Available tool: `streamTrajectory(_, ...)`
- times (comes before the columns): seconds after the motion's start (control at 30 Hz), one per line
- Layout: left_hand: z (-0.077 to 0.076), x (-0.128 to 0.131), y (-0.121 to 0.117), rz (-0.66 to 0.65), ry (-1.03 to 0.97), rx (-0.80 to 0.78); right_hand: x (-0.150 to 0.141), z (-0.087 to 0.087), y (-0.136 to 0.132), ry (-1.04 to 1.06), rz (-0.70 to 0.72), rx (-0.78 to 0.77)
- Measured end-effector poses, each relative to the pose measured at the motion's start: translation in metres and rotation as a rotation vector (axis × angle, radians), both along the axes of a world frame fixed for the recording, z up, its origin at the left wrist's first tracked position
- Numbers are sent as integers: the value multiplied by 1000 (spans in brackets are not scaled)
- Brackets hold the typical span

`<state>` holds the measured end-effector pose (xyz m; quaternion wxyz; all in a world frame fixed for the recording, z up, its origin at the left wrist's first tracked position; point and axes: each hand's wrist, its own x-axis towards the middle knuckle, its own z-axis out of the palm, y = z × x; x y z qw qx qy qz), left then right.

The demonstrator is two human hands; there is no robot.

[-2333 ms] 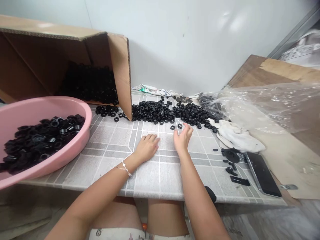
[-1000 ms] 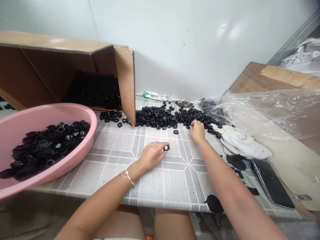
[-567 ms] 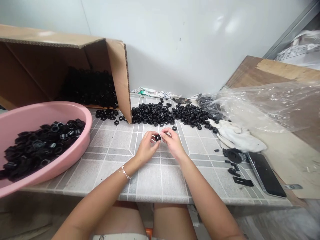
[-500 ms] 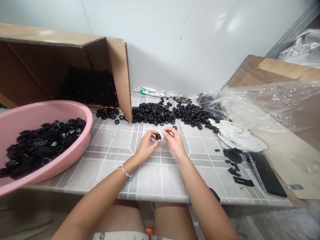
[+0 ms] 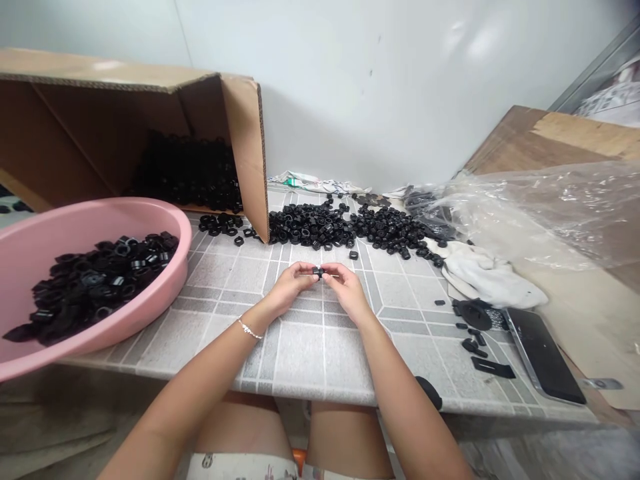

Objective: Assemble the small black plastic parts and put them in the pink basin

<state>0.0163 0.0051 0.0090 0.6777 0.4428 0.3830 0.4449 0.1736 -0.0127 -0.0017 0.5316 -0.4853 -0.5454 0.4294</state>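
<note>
A small black ring-shaped part is pinched between both hands just above the middle of the table. My left hand grips it from the left with thumb and fingertips. From the right, my right hand has its thumb and fingers closed at the part's other side; any second small piece there is too small to make out. Behind the hands lie a heap of black ring parts and another heap of small black pieces. One loose black part sits just in front of them.
A pink basin holding many black rings stands at the left. Behind it, a cardboard box lies open with more inside. At the right are a white cloth, a phone, black scraps and clear plastic sheeting.
My right hand has moved in to meet the left, and its fingertips now touch the black part. The camera view has shifted slightly left.
</note>
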Motion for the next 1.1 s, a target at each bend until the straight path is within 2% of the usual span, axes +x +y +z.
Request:
streamTrajectory(0.43,7,-2,-4,-84,-68,-134,4,3,-2,145,17,18)
streamTrajectory(0.57,6,0,-6,-80,-94,-138,5,3,-2,77,44,59)
streamTrajectory(0.83,4,2,-6,-75,-112,-123,6,-1,-1,9,35,15)
streamTrajectory(1.0,4,3,-7,-98,-88,-98,5,0,-5,-234,-73,-19)
streamTrajectory(1.1,5,3,-7,-115,-151,-155,3,1,-7,-209,-123,-40)
